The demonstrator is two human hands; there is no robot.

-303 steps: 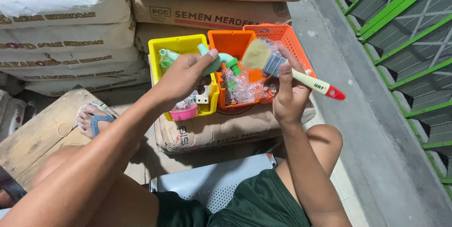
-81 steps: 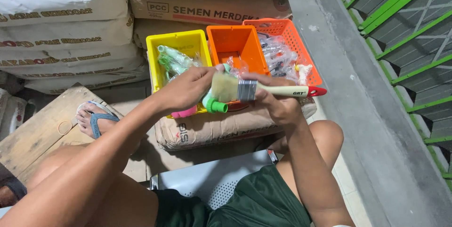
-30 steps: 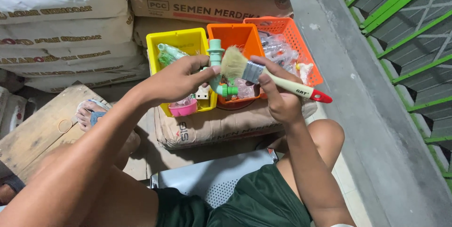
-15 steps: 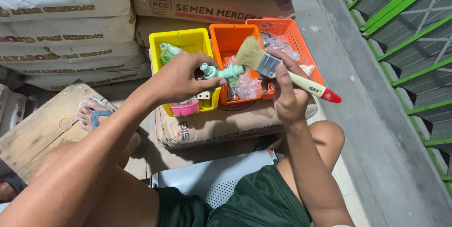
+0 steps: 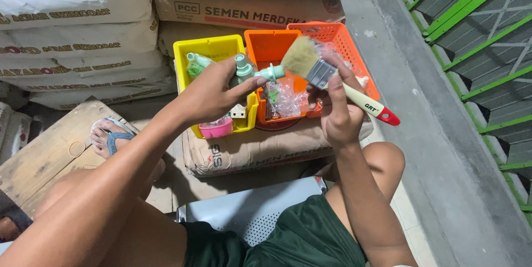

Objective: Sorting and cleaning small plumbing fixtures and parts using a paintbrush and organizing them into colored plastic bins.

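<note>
Left hand [image 5: 213, 91] grips a green tap [image 5: 256, 72], right hand [image 5: 338, 114] a paintbrush [image 5: 327, 76], before stacked tan sacks [image 5: 238, 1].

Tap [image 5: 252, 73] body hidden behind left hand [image 5: 213, 92] fingers; brush [image 5: 327, 78] ferrule partly covered by right hand [image 5: 338, 117]; contents of orange basket [image 5: 354, 62] blurred inside clear bags, too small to tell; yellow bin [image 5: 183, 62] floor mostly blocked by left hand; sacks [image 5: 77, 29] cut off at top and left edges.
</note>
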